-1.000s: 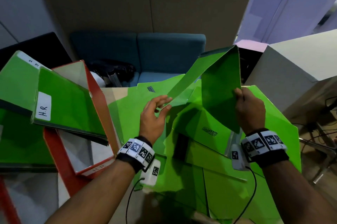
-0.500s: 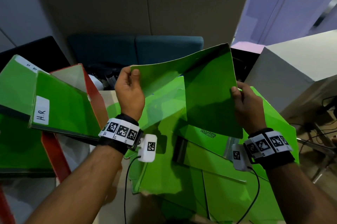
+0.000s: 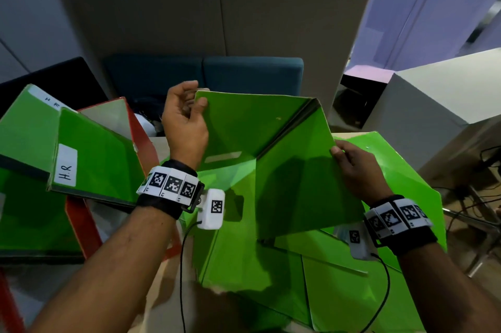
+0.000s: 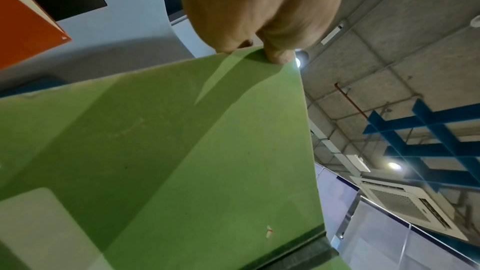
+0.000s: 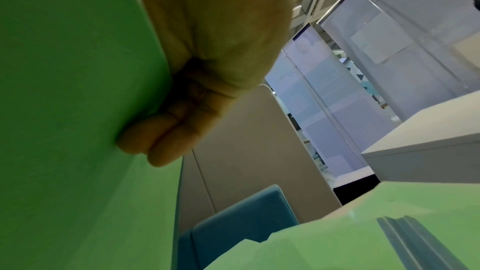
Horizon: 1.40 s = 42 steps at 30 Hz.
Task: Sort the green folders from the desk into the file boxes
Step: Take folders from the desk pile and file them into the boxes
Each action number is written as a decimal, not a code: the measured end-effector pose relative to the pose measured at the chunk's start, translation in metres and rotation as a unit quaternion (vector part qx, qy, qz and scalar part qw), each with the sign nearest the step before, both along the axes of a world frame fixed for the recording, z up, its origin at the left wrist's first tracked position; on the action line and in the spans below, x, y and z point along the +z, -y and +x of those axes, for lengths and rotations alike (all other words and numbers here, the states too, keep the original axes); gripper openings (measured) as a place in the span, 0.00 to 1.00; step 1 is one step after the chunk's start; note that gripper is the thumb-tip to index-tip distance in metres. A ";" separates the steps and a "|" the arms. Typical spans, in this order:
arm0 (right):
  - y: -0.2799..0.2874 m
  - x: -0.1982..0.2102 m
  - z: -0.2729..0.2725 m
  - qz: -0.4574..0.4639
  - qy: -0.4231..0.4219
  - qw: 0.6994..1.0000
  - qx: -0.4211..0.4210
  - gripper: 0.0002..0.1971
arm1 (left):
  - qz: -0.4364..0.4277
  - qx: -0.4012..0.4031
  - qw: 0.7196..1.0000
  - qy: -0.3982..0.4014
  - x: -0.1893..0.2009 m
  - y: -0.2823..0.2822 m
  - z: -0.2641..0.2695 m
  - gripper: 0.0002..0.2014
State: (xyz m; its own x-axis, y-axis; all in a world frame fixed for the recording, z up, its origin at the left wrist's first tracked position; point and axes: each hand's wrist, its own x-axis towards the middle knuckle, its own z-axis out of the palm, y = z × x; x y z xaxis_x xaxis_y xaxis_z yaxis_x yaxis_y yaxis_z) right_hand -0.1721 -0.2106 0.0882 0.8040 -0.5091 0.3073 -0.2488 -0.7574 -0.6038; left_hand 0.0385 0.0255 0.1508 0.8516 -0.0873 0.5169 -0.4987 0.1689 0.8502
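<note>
- Folder [image 3: 271, 148] held open in the air above the table [image 3: 162, 286], spine toward the far side, covers spread.
- Left hand [image 3: 184, 121] pinches the top corner of the left cover; thumb [image 4: 278, 54] on its inner face.
- Right hand [image 3: 355, 170] grips the right cover's outer edge; fingers [image 5: 155, 141] curled behind it.
- Step, as judged: checking this folder for its label before filing.
- More green folders [image 3: 339, 278] lie heaped below; file boxes [image 3: 81, 213] to the left already hold folders, one marked "H.R" [image 3: 66, 167].
- Next move likely calls for closing the covers, then carrying it left to the matching box.
</note>
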 end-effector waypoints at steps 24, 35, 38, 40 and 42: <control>0.004 -0.017 -0.012 0.061 -0.028 0.997 0.026 0.09 | 0.238 0.093 0.965 -0.062 -0.040 -0.019 0.033 0.09; -0.021 0.006 -0.008 0.065 -0.001 0.993 0.101 0.12 | 0.326 0.048 0.943 -0.039 -0.031 -0.003 0.015 0.52; -0.030 0.017 -0.008 0.056 0.007 0.989 0.137 0.16 | 0.345 -0.004 0.937 -0.046 -0.032 0.002 0.007 0.47; -0.034 0.023 -0.006 0.045 0.009 0.987 0.155 0.19 | 0.356 -0.032 0.933 -0.050 -0.033 0.007 0.001 0.43; -0.039 0.026 -0.003 0.039 0.025 0.984 0.174 0.18 | 0.376 -0.052 0.924 -0.038 -0.034 0.012 -0.006 0.37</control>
